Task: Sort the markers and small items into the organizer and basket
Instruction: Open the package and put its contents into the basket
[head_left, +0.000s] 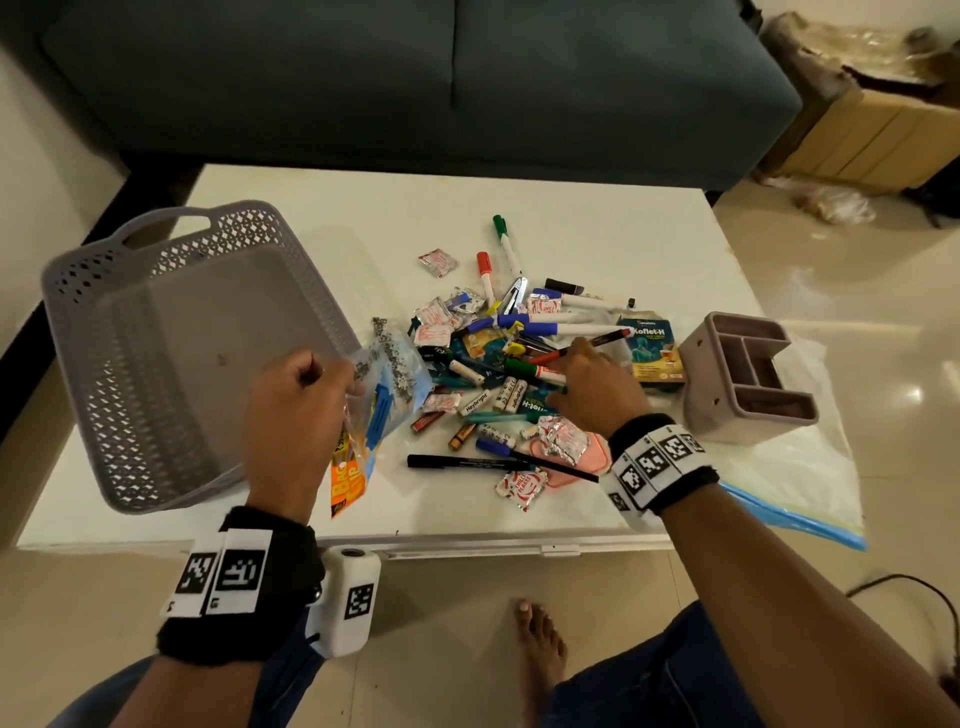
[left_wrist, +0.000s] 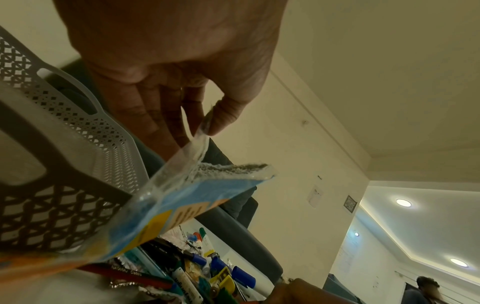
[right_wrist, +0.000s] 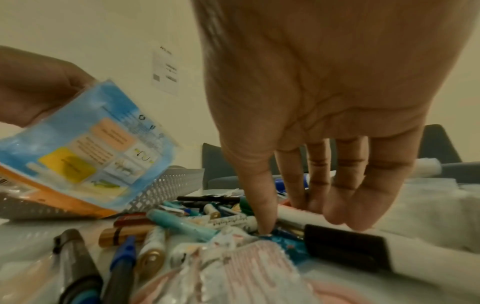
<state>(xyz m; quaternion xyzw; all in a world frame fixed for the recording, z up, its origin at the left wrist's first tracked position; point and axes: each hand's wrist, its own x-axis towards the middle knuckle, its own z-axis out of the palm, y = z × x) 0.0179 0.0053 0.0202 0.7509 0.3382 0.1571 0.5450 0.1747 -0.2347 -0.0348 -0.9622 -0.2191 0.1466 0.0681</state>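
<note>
Nearest the viewer, the left hand (head_left: 296, 415) pinches a blue-and-orange packet (head_left: 382, 410) by its clear top edge, beside the basket (head_left: 83, 291), which lies tilted to its left with nothing inside. The right hand (head_left: 597, 387) rests on the pile of markers (head_left: 524, 332), fingers spread and reaching down, gripping nothing. Their long axes mostly run left to right. Beyond, the organizer (head_left: 706, 384) lies just right of the pile, nearer the right hand. The left wrist view shows thumb against fingers at the packet's seal; the head view hides this.
</note>
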